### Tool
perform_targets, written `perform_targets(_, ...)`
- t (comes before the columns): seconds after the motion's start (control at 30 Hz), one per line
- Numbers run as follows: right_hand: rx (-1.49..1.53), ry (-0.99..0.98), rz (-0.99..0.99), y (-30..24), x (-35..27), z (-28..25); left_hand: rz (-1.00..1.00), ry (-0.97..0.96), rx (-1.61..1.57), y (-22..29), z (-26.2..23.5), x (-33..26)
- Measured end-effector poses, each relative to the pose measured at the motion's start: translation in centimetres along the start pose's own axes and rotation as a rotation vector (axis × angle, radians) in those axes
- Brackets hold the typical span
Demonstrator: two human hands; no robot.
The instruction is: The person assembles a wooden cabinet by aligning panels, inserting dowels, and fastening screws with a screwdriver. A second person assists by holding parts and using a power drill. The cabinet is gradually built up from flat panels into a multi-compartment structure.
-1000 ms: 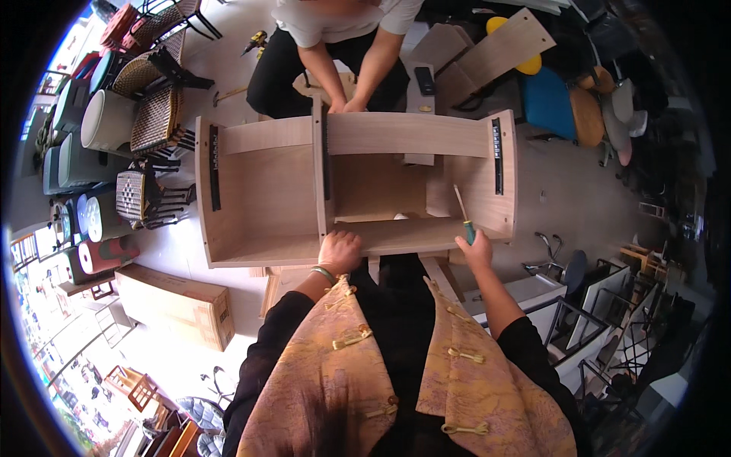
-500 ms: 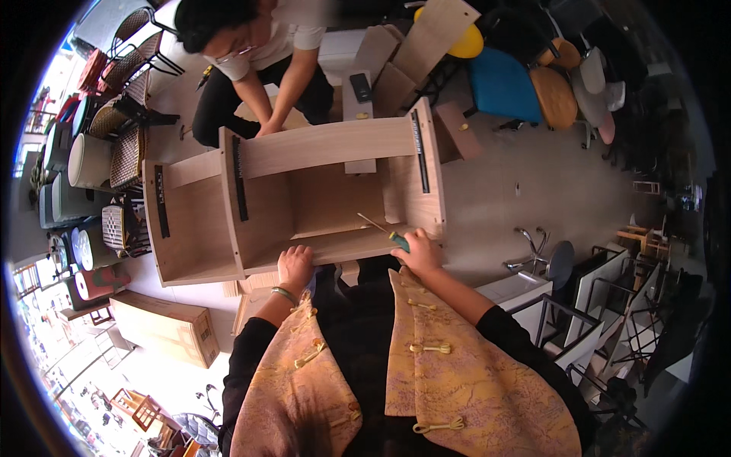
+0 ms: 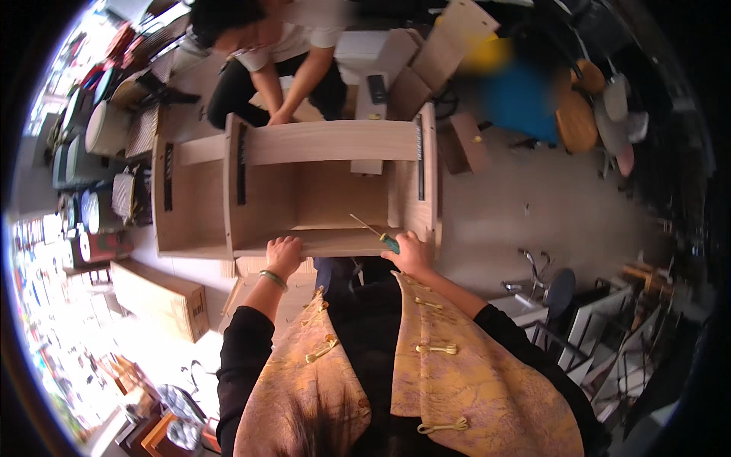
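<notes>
Cabinet point(image 3: 304, 190), a pale wooden frame, lies on its side on the floor point(image 3: 518, 213) between the person and a co-worker point(image 3: 282, 53), whose hands grip its far edge. Loose boards point(image 3: 449, 38) and a carton point(image 3: 156, 297) lie around it, with chairs point(image 3: 586, 114) off to the right. The near panel of the cabinet runs just ahead of both hands. The left hand point(image 3: 283, 255) rests on that panel's edge, fingers curled over it, arm reaching forward. The right hand point(image 3: 409, 254) is closed around a green-handled screwdriver point(image 3: 373, 230), its shaft slanting up-left over the panel; the hand sits at the near right corner.
</notes>
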State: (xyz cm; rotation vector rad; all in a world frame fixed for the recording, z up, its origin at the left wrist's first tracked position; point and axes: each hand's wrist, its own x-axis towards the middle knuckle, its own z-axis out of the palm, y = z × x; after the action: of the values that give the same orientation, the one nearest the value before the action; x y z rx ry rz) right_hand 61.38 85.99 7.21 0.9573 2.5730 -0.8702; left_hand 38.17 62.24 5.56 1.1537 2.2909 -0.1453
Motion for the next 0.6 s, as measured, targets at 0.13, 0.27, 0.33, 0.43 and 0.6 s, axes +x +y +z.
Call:
perform_targets(0.13, 0.003, 0.029, -0.056, 0.2, 0.1, -0.2, 0.176, 0.096, -0.457, 3.0, -7.1, -1.8)
perform_targets(0.27, -0.111, -0.04, -0.067, -0.7, 0.7, -1.0, 0.38, 0.549, -1.303, 6.5, -18.0, -9.2)
perform_targets(0.33, -0.153, -0.13, -0.032, -0.8, 1.3, -1.3, 0.603, 0.68, -1.434, 6.0, -22.7, -16.0)
perform_targets(0.43, -0.231, -0.159, -0.095, -0.1, 2.1, -0.9, 1.577, 0.87, -1.598, 5.9, -27.5, -23.2)
perform_targets(0.6, -0.327, -0.173, -0.1, 2.7, 3.3, 0.3, 1.682, 1.278, -1.289, 2.8, -29.3, -27.2)
